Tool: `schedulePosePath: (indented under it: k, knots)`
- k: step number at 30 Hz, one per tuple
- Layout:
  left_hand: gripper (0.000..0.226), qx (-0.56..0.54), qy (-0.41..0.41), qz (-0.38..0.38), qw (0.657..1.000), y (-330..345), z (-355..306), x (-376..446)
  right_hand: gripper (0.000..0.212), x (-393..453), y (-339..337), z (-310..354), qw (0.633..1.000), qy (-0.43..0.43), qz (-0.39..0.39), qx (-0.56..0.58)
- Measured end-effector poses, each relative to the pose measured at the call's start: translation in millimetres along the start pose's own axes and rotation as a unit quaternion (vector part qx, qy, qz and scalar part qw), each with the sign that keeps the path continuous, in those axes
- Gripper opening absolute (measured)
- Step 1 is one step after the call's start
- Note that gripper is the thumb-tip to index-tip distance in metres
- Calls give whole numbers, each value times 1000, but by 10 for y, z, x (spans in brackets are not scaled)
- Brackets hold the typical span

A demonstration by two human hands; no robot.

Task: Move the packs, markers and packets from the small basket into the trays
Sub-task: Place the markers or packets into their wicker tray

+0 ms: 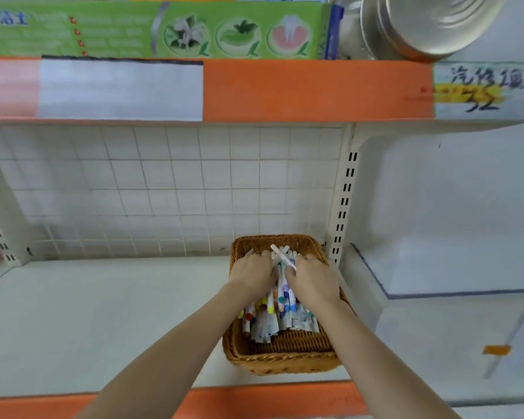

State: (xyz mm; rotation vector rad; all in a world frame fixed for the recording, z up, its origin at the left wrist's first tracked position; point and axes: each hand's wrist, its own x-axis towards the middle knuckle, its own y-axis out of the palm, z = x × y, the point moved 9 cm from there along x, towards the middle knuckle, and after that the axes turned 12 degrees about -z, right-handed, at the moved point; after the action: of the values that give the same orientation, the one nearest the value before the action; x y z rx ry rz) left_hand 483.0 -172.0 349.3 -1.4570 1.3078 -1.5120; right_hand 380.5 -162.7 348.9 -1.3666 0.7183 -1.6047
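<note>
A small brown wicker basket (280, 355) stands on the white shelf, near its front edge. Inside lies a heap of white markers (280, 300) with coloured caps, along with folded paper packets (265, 328) toward the near side. Both my hands are down in the basket on the far half of the heap. My left hand (251, 272) presses on the markers from the left with fingers curled into them. My right hand (312, 281) grips from the right, and a couple of white markers stick up crossed between the two hands. No tray is in view.
The white shelf (103, 316) stretches left of the basket, with a tiled back wall behind. An orange-edged upper shelf (315, 89) overhangs, carrying green boxes and metal pans. A slotted upright (344, 204) and a white divider stand right of the basket.
</note>
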Motion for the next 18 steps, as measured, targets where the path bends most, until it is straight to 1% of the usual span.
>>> schedulePosePath:
  k: [2,5,7,9,12,14,18]
  knots:
    - [28,-7,-9,-12,1000,-9,10,1,32,-12,-37,4,1000,-4,-1,12]
    - [24,-20,-13,-51,998,-112,11,-56,28,-63,-77,82,998,-25,16,55]
    - [22,-35,-10,-72,997,-194,14,-107,17,-93,-94,170,996,-40,32,78]
    - [22,-44,-15,-84,995,-279,88,-161,24,-92,-137,265,995,-44,32,83]
    - [29,-48,-39,-91,994,-416,326,-266,32,-110,-174,510,994,-67,34,81]
    - [31,-49,-54,-93,993,-494,516,-369,30,-164,-168,732,991,-76,54,99]
    - [26,-39,-95,-82,991,-599,1014,-675,24,-280,-83,1271,985,-92,69,128]
